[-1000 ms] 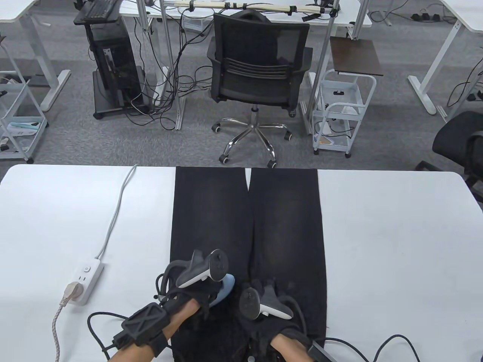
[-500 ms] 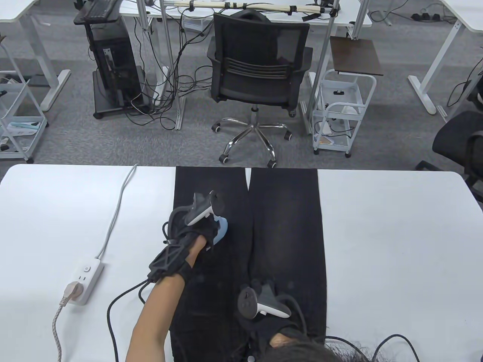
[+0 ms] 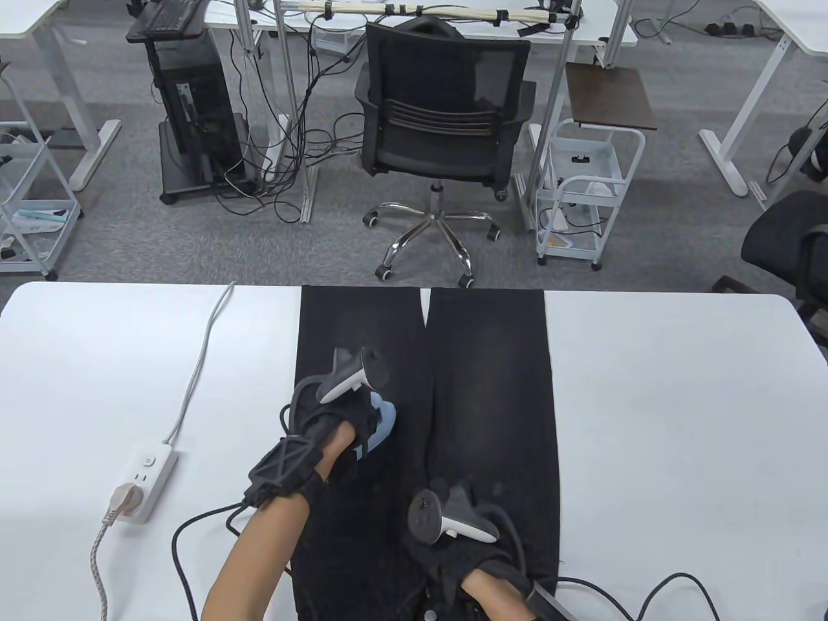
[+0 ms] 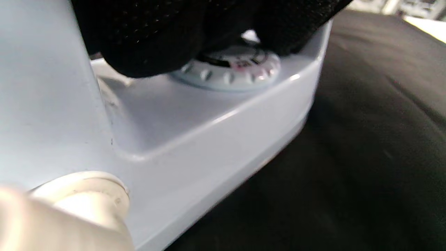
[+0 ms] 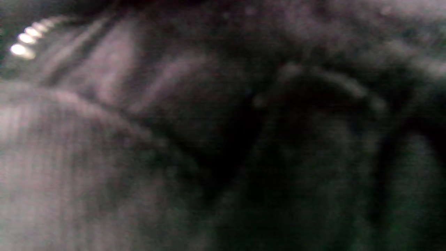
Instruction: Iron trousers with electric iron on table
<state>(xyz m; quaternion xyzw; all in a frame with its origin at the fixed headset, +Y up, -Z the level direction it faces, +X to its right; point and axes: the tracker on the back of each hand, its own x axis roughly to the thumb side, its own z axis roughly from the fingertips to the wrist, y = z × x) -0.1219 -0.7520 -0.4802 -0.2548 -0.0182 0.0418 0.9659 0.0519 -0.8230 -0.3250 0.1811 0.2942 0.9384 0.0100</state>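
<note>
Black trousers (image 3: 491, 388) lie flat on the white table (image 3: 679, 420), legs pointing to the far edge. My left hand (image 3: 359, 420) grips the handle of a pale blue electric iron (image 3: 386, 422), which sits on the left trouser leg about midway along it. In the left wrist view the iron's body (image 4: 195, 146) and its dial (image 4: 230, 69) fill the frame under my gloved fingers (image 4: 156, 38), with black cloth (image 4: 366, 157) beside it. My right hand (image 3: 453, 495) rests flat on the right leg near the waist. The right wrist view shows only dark blurred cloth (image 5: 174, 139).
A white power strip (image 3: 147, 477) lies on the table at the left, with a braided cord (image 3: 97, 563) plugged in and a white cable (image 3: 194, 375) running to the far edge. Glove cables (image 3: 194, 537) trail at the near edge. An office chair (image 3: 443, 116) stands beyond the table.
My left hand pushed the iron from near the waist far up the left leg, then drew it back a little toward me. My right hand has stayed in place.
</note>
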